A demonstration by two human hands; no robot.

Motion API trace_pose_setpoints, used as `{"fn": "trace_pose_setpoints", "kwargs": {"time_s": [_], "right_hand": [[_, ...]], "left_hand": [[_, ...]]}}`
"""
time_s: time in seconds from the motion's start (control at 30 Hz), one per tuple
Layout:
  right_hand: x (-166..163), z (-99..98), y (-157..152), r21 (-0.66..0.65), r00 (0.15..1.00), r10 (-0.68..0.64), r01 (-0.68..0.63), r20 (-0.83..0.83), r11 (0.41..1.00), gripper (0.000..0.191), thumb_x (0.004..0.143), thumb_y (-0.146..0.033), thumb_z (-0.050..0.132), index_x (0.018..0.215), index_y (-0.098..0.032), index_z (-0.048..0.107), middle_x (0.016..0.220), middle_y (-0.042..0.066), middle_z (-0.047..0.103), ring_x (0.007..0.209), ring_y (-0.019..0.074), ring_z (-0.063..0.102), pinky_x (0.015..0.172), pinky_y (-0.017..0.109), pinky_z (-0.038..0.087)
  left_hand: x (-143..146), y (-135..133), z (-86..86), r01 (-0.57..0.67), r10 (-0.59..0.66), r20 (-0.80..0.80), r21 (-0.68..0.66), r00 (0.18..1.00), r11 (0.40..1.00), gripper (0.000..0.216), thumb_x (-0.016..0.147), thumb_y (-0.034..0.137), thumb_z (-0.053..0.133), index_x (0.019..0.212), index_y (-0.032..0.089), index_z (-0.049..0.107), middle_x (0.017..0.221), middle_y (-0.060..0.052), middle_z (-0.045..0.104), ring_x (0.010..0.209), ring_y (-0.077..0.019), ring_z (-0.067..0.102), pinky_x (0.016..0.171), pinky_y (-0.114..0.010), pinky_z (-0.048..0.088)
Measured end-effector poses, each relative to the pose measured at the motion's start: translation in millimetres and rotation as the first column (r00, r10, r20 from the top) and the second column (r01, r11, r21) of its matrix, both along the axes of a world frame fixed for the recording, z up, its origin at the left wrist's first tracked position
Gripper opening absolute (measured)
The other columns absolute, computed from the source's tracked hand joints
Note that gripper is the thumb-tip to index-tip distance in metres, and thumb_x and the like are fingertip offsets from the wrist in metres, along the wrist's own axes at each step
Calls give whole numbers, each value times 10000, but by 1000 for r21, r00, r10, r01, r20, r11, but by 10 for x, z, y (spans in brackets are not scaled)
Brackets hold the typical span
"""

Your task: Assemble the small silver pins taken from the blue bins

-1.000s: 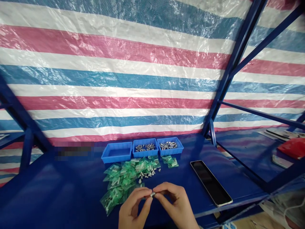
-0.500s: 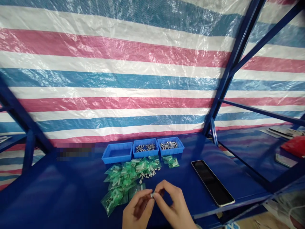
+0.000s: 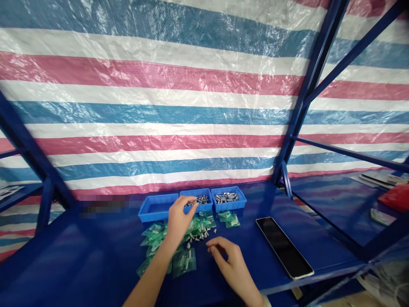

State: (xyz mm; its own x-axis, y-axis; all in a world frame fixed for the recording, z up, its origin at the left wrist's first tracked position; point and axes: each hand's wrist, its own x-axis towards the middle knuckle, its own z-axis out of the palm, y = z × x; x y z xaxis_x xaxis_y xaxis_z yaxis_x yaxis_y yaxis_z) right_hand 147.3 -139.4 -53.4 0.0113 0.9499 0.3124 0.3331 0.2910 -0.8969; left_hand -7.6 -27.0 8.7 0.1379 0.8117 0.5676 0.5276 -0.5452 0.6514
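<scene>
My left hand [image 3: 178,219] reaches forward, its fingertips drawn together at the near rim of the middle blue tray [image 3: 204,206], which holds small metal parts. What the fingertips pinch is too small to see. My right hand [image 3: 227,258] hovers low over the blue tabletop with its fingers curled and thumb against forefinger. It is just right of a heap of loose metal parts [image 3: 198,234]. A pile of small green plastic bags [image 3: 156,238] lies under and beside my left forearm.
An empty blue tray [image 3: 157,209] stands left of the middle one, and a tray of metal parts [image 3: 228,199] stands to its right. A dark phone [image 3: 283,247] lies at the right. Blue frame posts [image 3: 300,106] rise behind, against a striped tarp.
Both hands were pinching one small metal part together near the front edge. They have separated: the left hand went forward to the middle tray and the right hand stayed low by the loose parts.
</scene>
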Motion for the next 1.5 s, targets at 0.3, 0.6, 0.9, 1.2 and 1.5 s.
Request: {"fn": "trace_pose_setpoints", "kwargs": {"time_s": [0.3, 0.6, 0.9, 1.2, 1.5], "right_hand": [[176, -122, 407, 68, 797, -167, 157, 580, 985, 462, 851, 55, 428, 1157, -176, 688, 1093, 126, 659, 1042, 283, 635, 883, 352, 514], [94, -126, 409, 59, 822, -166, 160, 545, 985, 340, 806, 78, 465, 869, -176, 683, 946, 92, 665, 873, 251, 667, 774, 316, 527], [-128, 196, -122, 87, 986, 14, 0, -167, 996, 131, 867, -155, 634, 873, -214, 751, 842, 44, 719, 780, 196, 693, 693, 232, 536], [-195, 191, -182, 49, 961, -3, 17, -276, 999, 152, 880, -323, 667, 897, -194, 746, 836, 76, 735, 757, 224, 713, 697, 281, 581], [-97, 264, -194, 60, 991, -54, 61, -122, 996, 173, 886, -303, 631, 770, -189, 691, 747, 49, 702, 685, 189, 665, 617, 233, 519]], "left_hand": [[-159, -217, -235, -19, 17, -73, -25, 997, 1000, 184, 819, 287, 589, 925, 214, 720, 896, -67, 773, 827, -260, 738, 774, -396, 584], [-183, -1023, -490, 10, -1, 51, -171, 999, 985, 161, 873, 319, 591, 903, 264, 739, 883, -35, 761, 834, -219, 732, 755, -276, 582], [-32, -1130, -470, 307, 63, 580, -516, 812, 800, 399, 741, 539, 739, 932, 188, 747, 948, -96, 768, 832, -245, 725, 728, -299, 599], [13, -1172, -407, 383, 177, 739, -519, 650, 764, 358, 612, 472, 865, 785, 180, 749, 786, -44, 739, 736, -193, 694, 726, -281, 580], [27, -1256, -480, 432, 148, 742, -527, 654, 732, 388, 652, 505, 835, 857, 183, 763, 809, -74, 745, 767, -222, 706, 745, -320, 591]]}}
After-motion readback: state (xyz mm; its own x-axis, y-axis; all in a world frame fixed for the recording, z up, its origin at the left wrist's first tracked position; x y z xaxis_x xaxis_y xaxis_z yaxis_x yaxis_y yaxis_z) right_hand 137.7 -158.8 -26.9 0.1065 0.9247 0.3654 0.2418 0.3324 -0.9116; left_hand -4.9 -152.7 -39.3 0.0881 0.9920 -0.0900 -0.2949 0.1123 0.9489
